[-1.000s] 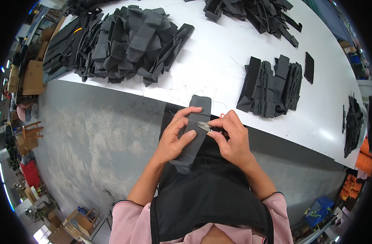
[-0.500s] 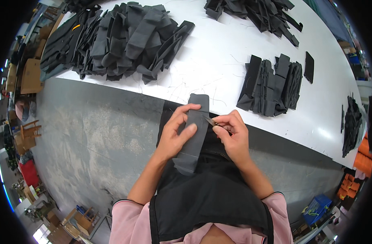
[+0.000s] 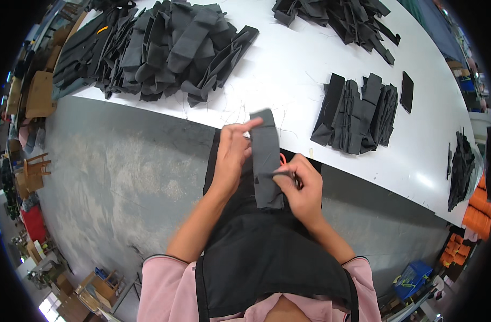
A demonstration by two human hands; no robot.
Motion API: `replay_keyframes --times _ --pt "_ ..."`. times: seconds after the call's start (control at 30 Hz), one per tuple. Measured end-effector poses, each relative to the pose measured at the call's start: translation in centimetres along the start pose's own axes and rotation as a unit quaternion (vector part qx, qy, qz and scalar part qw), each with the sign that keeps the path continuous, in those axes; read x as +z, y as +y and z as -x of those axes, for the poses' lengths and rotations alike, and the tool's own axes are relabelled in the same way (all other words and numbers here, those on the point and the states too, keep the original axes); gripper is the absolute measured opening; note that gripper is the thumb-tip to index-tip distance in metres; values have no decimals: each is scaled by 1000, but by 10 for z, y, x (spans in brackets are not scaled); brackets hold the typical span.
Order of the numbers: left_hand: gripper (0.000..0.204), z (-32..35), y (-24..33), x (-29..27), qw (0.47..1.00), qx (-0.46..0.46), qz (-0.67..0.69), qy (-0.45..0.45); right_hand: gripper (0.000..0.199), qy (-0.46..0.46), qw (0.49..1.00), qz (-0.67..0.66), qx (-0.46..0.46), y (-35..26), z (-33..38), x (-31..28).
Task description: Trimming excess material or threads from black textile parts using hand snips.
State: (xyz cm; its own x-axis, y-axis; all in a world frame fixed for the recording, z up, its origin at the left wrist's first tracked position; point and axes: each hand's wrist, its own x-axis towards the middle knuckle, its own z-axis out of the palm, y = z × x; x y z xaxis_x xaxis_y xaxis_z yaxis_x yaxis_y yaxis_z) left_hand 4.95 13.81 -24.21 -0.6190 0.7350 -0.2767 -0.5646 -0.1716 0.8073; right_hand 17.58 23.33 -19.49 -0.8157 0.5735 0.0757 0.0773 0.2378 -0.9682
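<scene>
A flat dark grey fabric strip (image 3: 266,155) is held upright in front of my apron, its top end over the table's near edge. My left hand (image 3: 235,153) grips its upper left side, the index finger stretched toward the top end. At the lower right edge, my right hand (image 3: 302,185) pinches the strip between thumb and fingers. Small thread snips (image 3: 283,159) are also in that hand; an orange loop of them shows beside the strip, and their blades are hidden.
A big heap of dark grey fabric pieces (image 3: 176,48) covers the far left of the white table (image 3: 277,75). A neat row of folded strips (image 3: 358,115) lies to the right, with another pile (image 3: 342,21) behind. Loose threads are scattered near the edge.
The strip has turned more upright and shifted slightly right. My right hand moved down to its lower edge; the metal snip tip is no longer visible. My left thumb left the strip's face.
</scene>
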Motion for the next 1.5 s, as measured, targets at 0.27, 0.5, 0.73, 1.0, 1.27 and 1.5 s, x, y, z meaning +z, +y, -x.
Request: replay_keyframes --times 0.27,0.5,0.73,1.0,1.27,1.5 --pt "15 27 7 6 974 55 -211 -61 11 -28 913 -288 288 9 -7 -4" --pt "14 27 7 12 972 -11 -221 73 19 128 985 -64 94 5 7 -18" --pt "14 29 12 18 966 -2 -249 73 27 69 952 272 -123 6 1 -21" --pt "13 31 12 18 952 -1 -296 78 22 91 958 238 -136 11 0 -20" --pt "15 31 15 25 882 137 -445 78 19 44 971 208 -113 -2 -13 -15" --pt "18 26 7 12 906 146 -386 95 20 40 987 145 -51 3 -14 -13"
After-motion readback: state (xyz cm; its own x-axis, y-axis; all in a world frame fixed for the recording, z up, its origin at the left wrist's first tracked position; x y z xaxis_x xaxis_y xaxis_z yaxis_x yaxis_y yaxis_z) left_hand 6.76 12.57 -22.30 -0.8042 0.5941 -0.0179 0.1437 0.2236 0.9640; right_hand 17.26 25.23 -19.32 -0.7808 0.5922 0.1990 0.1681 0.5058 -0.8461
